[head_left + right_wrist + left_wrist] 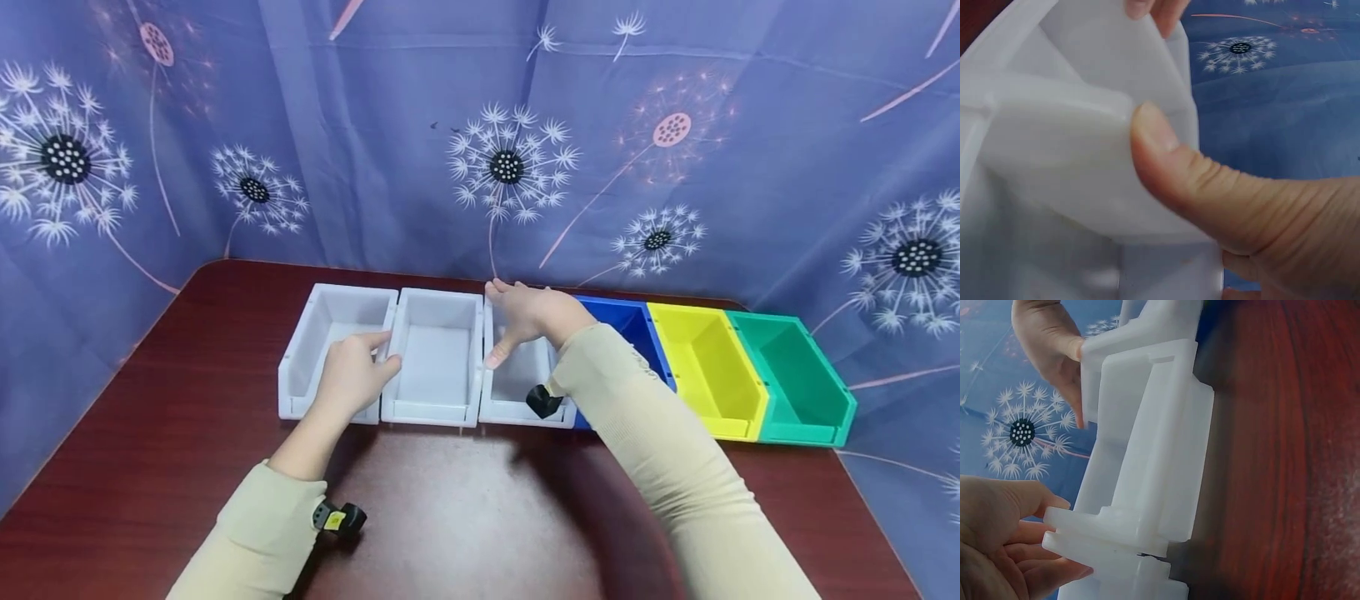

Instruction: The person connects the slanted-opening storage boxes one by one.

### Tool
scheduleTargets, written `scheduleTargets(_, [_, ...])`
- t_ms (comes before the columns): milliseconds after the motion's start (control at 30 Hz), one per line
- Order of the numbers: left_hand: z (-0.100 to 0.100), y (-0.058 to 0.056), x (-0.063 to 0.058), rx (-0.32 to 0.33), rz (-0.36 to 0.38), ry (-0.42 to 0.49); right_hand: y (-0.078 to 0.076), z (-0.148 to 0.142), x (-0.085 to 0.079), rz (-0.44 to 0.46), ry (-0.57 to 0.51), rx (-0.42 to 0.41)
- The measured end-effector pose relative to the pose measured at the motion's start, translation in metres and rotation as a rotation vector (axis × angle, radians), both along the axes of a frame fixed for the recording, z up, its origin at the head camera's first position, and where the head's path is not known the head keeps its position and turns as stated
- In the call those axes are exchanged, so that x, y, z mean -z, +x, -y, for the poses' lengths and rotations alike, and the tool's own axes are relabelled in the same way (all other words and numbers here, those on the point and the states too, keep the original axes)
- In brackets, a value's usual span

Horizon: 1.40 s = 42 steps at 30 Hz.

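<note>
Three white storage bins stand side by side: a left one [300, 392], a middle one [435, 367] and a right one [517, 387]. My left hand [351, 379] is at the adjoining walls of the left and middle bins. In the left wrist view its thumb [1054, 503] lies on one side of the paired rims and its fingers [1066, 575] on the other, pinching them. Stretched over the right white bin is my right hand [532, 317], its fingers extended toward the back rim. The right thumb [1157, 140] touches a white wall; the other fingers are mostly hidden.
To the right, the row goes on with a blue bin [618, 317], partly behind the right sleeve [645, 417], a yellow bin [705, 358] and a green bin [806, 375]. The dark red table [135, 467] meets a blue dandelion-patterned curtain [390, 167] behind the bins.
</note>
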<state>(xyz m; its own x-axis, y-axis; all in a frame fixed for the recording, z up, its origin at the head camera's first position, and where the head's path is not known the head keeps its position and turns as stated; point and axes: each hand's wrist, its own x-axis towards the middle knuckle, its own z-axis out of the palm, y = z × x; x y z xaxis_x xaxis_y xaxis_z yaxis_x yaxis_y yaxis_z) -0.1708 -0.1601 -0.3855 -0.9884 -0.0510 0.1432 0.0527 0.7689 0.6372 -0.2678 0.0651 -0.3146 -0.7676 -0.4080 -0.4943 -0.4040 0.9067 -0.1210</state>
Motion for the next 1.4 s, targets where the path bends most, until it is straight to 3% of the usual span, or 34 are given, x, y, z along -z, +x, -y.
scheduleTargets(267, [0.003,0.003,-0.009,0.009,0.006,-0.006,0.01,0.01,0.001,-0.069,0.048,0.054])
scheduleTargets(500, [0.006,0.005,-0.003,-0.004,0.075,0.028,0.014,0.005,0.012,-0.033,0.002,0.047])
scheduleTargets(667, [0.01,0.006,0.002,-0.014,0.121,0.113,0.012,-0.012,0.025,-0.02,-0.116,-0.022])
scheduleTargets(767, [0.011,0.006,0.002,-0.016,0.147,0.158,0.017,-0.018,0.031,-0.123,-0.241,-0.033])
scheduleTargets(900, [0.013,0.007,-0.001,-0.017,0.14,0.193,0.03,-0.011,0.037,-0.274,-0.376,0.099])
scheduleTargets(1033, [0.018,0.008,0.002,-0.013,0.119,0.227,0.047,0.005,0.042,-0.269,-0.346,0.268])
scheduleTargets(1200, [0.023,0.007,0.004,-0.03,0.113,0.25,0.057,0.017,0.043,-0.301,-0.273,0.302])
scheduleTargets(1400, [0.024,0.006,0.004,-0.046,0.158,0.33,0.06,0.012,0.04,-0.313,-0.361,0.351])
